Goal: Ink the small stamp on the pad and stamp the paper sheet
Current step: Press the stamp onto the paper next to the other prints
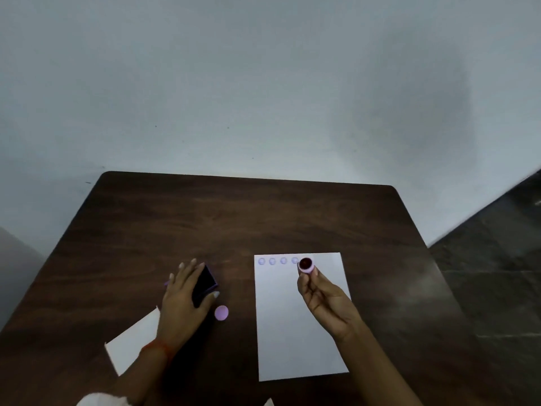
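A white paper sheet (pixel 301 332) lies on the dark wooden table, with a row of several round bluish prints along its top edge. My right hand (pixel 325 300) holds the small pink stamp (pixel 306 265) just above the sheet, right of the last print, its dark inked face tilted toward the camera. My left hand (pixel 184 297) rests over the dark ink pad (pixel 205 284), with the thumb on its near edge and the fingers along its far side. Most of the pad's left part is hidden under the hand.
A round pink cap (pixel 221 313) lies on the table (pixel 234 218) just right of my left hand. A second white paper (pixel 131 344) sits at the near left, partly under my left forearm. A pale wall rises behind the table's far edge.
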Action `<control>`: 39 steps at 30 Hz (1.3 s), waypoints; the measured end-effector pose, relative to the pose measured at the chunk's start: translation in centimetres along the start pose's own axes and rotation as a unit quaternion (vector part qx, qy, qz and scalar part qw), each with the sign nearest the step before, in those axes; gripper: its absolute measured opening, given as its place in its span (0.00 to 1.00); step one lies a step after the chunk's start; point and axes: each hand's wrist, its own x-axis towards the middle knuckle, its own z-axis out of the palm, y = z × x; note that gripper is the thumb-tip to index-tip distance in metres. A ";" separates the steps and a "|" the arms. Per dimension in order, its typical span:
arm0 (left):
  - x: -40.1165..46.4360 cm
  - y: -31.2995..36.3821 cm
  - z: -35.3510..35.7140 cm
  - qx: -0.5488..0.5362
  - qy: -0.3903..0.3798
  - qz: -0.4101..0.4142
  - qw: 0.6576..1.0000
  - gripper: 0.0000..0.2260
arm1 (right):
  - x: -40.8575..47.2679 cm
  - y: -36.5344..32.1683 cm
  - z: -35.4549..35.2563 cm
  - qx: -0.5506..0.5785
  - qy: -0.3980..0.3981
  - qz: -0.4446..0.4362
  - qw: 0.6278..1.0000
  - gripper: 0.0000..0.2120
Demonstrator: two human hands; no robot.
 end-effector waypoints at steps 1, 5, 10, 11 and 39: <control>0.4 1.1 0.6 -0.001 -0.016 0.019 1.000 0.30 | 0.1 -0.3 -0.2 -0.005 0.001 -0.008 1.000 0.14; 2.2 4.6 3.1 0.018 -0.071 0.098 0.992 0.30 | 0.8 -1.4 -0.8 -0.039 0.010 -0.037 0.999 0.11; 4.6 7.6 6.4 0.074 -0.128 0.159 0.976 0.31 | 2.5 -2.9 -1.3 -0.174 0.103 -0.110 0.973 0.09; 5.0 8.1 7.0 0.085 -0.133 0.163 0.974 0.31 | 2.9 -3.0 -1.4 -0.230 0.137 -0.130 0.955 0.08; 8.5 8.5 10.7 0.235 -0.239 0.164 0.928 0.40 | 9.3 -3.4 -1.2 -0.864 0.196 -0.129 0.446 0.14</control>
